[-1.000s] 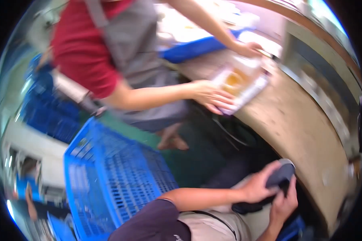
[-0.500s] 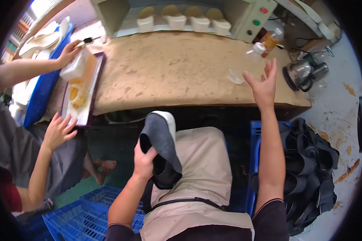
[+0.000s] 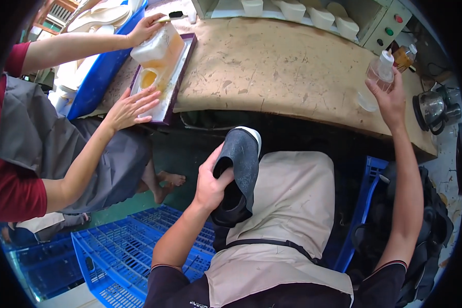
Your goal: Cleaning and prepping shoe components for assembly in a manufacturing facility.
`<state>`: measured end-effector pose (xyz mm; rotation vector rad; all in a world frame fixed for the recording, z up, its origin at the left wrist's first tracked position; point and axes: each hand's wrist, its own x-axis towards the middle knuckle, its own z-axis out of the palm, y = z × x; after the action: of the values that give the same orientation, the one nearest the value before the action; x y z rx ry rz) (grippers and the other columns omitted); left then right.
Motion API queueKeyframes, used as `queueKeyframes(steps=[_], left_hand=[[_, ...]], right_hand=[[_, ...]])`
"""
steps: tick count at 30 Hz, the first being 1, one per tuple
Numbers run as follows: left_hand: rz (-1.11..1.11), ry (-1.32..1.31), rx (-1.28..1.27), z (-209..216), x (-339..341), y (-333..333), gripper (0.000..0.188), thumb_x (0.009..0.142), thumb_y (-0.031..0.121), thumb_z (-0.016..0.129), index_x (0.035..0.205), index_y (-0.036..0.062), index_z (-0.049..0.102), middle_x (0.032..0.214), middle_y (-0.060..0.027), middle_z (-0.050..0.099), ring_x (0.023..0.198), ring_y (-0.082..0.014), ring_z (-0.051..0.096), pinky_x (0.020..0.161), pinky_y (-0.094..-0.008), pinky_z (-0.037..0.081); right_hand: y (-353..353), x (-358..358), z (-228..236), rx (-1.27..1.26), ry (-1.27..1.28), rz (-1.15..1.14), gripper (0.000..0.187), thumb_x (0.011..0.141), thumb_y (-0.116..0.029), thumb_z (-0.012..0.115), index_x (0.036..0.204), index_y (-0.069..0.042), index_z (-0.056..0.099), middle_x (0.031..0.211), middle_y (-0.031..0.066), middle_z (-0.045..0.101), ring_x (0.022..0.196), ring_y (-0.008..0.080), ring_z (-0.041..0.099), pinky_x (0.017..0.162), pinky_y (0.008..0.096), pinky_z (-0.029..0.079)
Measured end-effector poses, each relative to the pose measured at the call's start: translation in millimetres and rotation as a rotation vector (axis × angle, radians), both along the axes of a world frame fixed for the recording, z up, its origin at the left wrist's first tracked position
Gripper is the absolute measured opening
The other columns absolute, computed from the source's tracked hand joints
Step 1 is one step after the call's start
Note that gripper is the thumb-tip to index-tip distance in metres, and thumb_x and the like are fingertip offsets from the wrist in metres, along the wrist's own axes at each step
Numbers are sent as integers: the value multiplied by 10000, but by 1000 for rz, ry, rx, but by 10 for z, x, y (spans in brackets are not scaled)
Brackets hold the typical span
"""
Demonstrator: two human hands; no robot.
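Note:
My left hand (image 3: 210,186) is closed around a dark grey shoe (image 3: 246,161) with a white sole edge, its thumb inside the opening. The shoe is held toe up over my lap. Out to the right, at the far end of the bench, my right hand (image 3: 391,102) is wrapped round a clear plastic bottle (image 3: 380,72) with a white cap. Part of that bottle is hidden by my fingers. Below it, a small clear plastic piece (image 3: 367,101) lies on the bench. An amber-filled bottle (image 3: 405,57) stands just behind my hand.
At left a co-worker's hand (image 3: 148,30) holds a brush above a cut-open plastic jug (image 3: 159,47) on a purple-rimmed tray (image 3: 177,79). Several pale soles stand in the machine (image 3: 321,18). A metal kettle (image 3: 430,109) sits right, blue crates (image 3: 138,251) below, dark uppers (image 3: 426,226) beside me.
My right hand was open above the bench and now grips the clear bottle. My view has shifted left. The co-worker's lower hand has moved up to the tray's edge.

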<state>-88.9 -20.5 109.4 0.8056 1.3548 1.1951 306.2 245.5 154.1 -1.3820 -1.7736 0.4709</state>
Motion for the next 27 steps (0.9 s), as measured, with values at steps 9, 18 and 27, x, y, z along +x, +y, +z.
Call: queueKeyframes(steps=[9,18,27], left_hand=[[-62,327,63,-32,-245,-77,672,781,-54,663,1436,21,530,1291,-127,670,1109,-224,641,995,-301,474],[-136,502,97,-73,-296,-40,714,755,-58,716,1438,40,534,1294,-133,678,1128,-234,660,996,-303,484],[-182,700,174,-92,-336,-50,712,716,-22,763,1401,17,568,1301,-158,675,1121,-260,677,979,-322,504]], right_hand=[[-1096,-932,476,-202,-232,473,767,657,-70,861,1339,-31,511,1177,111,639,1036,247,620,957,355,474],[-1552,-1275,206,122,-596,692,642,641,-146,872,1224,-47,624,1049,101,615,872,269,579,800,362,489],[-1545,-1273,271,257,-699,682,574,674,-135,851,1210,-73,654,989,80,591,831,228,537,746,341,462]])
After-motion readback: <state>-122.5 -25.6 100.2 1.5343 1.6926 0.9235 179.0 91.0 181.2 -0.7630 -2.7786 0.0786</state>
